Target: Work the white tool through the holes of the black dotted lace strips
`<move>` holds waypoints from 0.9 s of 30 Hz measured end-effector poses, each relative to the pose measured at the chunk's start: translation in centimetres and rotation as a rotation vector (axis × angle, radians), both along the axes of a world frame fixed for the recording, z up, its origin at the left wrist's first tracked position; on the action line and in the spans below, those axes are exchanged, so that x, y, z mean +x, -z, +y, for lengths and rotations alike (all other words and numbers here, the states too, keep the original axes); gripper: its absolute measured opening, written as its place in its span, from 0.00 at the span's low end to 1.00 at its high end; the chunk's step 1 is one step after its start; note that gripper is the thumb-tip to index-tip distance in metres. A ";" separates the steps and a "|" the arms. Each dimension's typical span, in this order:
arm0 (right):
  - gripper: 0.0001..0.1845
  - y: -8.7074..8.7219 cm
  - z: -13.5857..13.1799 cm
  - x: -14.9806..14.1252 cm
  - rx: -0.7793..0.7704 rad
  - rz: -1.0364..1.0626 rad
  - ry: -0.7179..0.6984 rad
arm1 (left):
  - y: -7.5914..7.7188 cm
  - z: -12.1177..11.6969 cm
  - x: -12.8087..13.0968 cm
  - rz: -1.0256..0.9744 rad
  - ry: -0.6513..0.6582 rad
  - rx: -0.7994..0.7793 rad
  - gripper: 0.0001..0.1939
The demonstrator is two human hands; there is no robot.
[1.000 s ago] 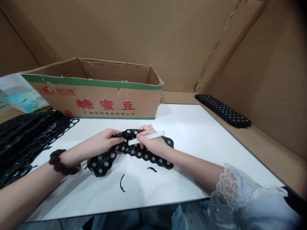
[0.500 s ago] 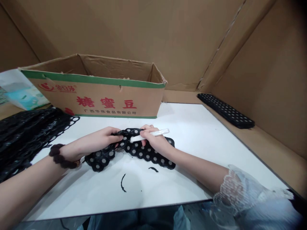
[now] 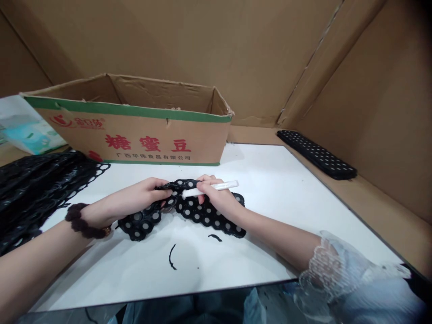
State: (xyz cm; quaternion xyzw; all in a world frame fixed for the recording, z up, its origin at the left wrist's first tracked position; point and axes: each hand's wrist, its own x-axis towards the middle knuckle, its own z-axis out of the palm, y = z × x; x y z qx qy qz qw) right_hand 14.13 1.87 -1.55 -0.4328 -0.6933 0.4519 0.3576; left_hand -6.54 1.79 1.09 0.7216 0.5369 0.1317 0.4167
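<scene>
A black rubbery sheet with rows of pale round dots (image 3: 199, 213) lies bent on the white board. My left hand (image 3: 151, 193) pinches its raised middle part between thumb and fingers. In my right hand (image 3: 211, 191) is a slim white pen-like tool (image 3: 227, 185), its tip against the sheet beside my left fingertips. The exact kind of tool does not show. Two thin curved black scraps (image 3: 172, 257) rest on the board in front of the sheet.
Behind my hands stands an open cardboard box (image 3: 162, 130). A heap of black ring-edged sheets (image 3: 40, 189) is at left, near a tissue pack (image 3: 32, 130). A stack of dotted black strips (image 3: 317, 155) lies at right by the cardboard wall (image 3: 378, 112).
Hands, sheet and white tool keep nearly the same pose. The whole view has shifted very slightly.
</scene>
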 end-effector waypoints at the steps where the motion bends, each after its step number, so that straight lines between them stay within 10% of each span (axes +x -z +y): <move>1: 0.21 0.0 0.0 0.0 -0.002 0.005 0.003 | 0.0 0.0 0.0 -0.008 0.010 0.001 0.14; 16: 0.22 0.2 -1.0 -1.0 0.191 -0.222 0.039 | 0.0 -2.3 1.9 0.212 -0.055 0.235 0.15; 27: 0.23 0.1 -0.5 -0.3 0.090 -0.062 -0.028 | -0.5 -0.3 0.4 0.084 -0.058 0.048 0.15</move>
